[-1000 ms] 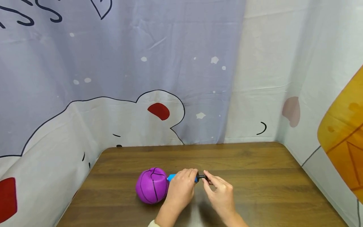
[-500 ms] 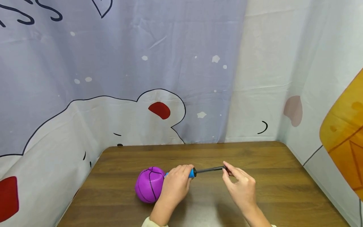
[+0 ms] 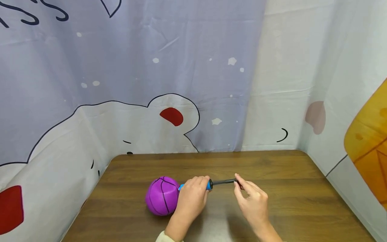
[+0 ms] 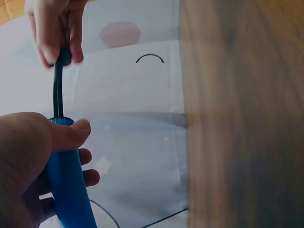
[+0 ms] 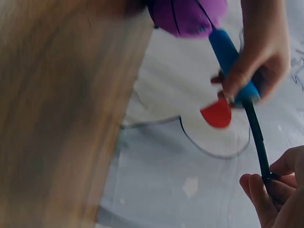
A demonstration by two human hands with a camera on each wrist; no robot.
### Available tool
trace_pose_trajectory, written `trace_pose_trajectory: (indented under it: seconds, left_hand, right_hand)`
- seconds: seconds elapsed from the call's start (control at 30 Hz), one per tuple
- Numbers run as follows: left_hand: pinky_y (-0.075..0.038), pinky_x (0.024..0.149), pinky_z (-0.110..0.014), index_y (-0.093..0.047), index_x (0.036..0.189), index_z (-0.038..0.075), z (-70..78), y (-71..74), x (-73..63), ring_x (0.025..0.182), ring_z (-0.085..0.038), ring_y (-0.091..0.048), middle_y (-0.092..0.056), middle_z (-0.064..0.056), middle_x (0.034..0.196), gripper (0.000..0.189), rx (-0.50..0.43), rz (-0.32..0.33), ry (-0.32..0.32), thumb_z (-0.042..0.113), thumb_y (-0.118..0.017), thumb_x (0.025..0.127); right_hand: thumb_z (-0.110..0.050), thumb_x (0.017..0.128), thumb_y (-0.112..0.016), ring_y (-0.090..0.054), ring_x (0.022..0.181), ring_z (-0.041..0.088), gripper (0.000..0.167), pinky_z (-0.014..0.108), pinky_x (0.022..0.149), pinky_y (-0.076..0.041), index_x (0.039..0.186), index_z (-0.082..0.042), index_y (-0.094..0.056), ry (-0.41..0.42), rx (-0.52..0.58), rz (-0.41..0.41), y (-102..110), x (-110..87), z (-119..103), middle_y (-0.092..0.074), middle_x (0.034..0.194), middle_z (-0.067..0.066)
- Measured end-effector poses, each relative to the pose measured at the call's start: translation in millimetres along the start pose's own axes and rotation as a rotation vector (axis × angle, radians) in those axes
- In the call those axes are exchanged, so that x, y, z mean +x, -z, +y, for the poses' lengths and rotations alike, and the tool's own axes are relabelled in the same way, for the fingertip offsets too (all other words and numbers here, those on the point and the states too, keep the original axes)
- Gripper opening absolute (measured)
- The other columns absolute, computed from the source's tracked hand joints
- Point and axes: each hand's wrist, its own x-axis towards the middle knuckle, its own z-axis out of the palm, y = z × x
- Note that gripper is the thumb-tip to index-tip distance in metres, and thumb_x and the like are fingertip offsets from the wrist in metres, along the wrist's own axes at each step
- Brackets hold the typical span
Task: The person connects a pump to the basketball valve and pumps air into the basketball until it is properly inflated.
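A purple ball (image 3: pixel 162 196) with black basketball lines sits at the left on the table. Against its right side is the tip of a blue hand pump (image 4: pixel 71 185). My left hand (image 3: pixel 192 195) wraps round the pump's barrel, thumb near the black-collared end in the left wrist view. From that end a long black rod (image 3: pixel 223 182) sticks out to the right. My right hand (image 3: pixel 253 198) pinches the handle at the rod's far end between thumb and fingers, hiding most of it. In the right wrist view, ball, barrel and rod form one slanting line.
The brown wooden table (image 3: pixel 272 168) stretches beneath both hands. Behind it and along both sides hangs a printed cloth (image 3: pixel 211 84) in pale blue and white, its lower edge meeting the table's back edge.
My right hand first moved right, drawing the rod far out of the barrel, then came slightly back left. The left hand kept its grip, and the pump's tip stayed by the ball.
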Motion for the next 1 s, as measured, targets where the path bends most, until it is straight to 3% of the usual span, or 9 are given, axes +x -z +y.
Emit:
trace_pose_trajectory:
  seconds: [0.23, 0.37, 0.63, 0.83, 1.0]
  left_hand:
    - [-0.059, 0.074, -0.029, -0.071, 0.109, 0.01, 7.1, -2.6, -1.8, 0.082, -0.014, -0.069, -0.074, 0.0, 0.097, 0.04, 0.016, 0.003, -0.016, 0.02, -0.089, 0.075]
    - [-0.059, 0.077, -0.029, -0.071, 0.11, 0.012, 5.6, -2.2, -3.9, 0.085, -0.014, -0.069, -0.074, 0.001, 0.098, 0.038, -0.004, -0.003, -0.014, 0.019, -0.087, 0.077]
    - [-0.059, 0.082, -0.032, -0.069, 0.114, 0.012, -5.6, -1.0, -5.3, 0.091, -0.016, -0.069, -0.073, 0.001, 0.102, 0.039, -0.043, -0.019, 0.002, 0.017, -0.085, 0.078]
    - [-0.058, 0.084, -0.033, -0.068, 0.114, 0.012, -10.9, 0.9, -2.7, 0.095, -0.017, -0.069, -0.072, 0.0, 0.105, 0.038, -0.047, -0.03, 0.012, 0.018, -0.083, 0.08]
    - [-0.059, 0.083, -0.033, -0.069, 0.113, 0.012, -9.7, -0.6, -1.9, 0.093, -0.017, -0.069, -0.073, 0.0, 0.104, 0.038, -0.045, -0.011, 0.011, 0.018, -0.084, 0.079]
  right_hand:
    - [0.008, 0.071, -0.077, -0.072, 0.062, 0.016, 0.031, 0.016, 0.061, -0.058, 0.102, 0.002, -0.078, -0.021, 0.105, -0.103, -20.6, -15.0, -19.1, -0.078, 0.089, 0.011]
    - [0.007, 0.07, -0.076, -0.072, 0.061, 0.016, 0.03, 0.016, 0.06, -0.058, 0.1, 0.001, -0.078, -0.012, 0.109, -0.122, -23.0, -15.7, -18.8, -0.078, 0.086, 0.011]
    - [-0.001, 0.074, -0.07, -0.07, 0.06, 0.013, 0.025, 0.015, 0.059, -0.057, 0.098, -0.002, -0.079, 0.044, 0.041, -0.048, -1.9, 0.4, -0.7, -0.077, 0.082, 0.008]
    - [-0.001, 0.075, -0.07, -0.071, 0.062, 0.016, 0.027, 0.01, 0.066, -0.055, 0.099, -0.003, -0.08, 0.019, -0.016, -0.023, 19.4, 13.5, 12.4, -0.078, 0.086, 0.007]
    - [0.002, 0.073, -0.072, -0.073, 0.064, 0.018, 0.03, 0.007, 0.07, -0.055, 0.101, -0.003, -0.08, -0.01, -0.04, -0.005, 20.4, 11.5, 11.8, -0.078, 0.088, 0.009]
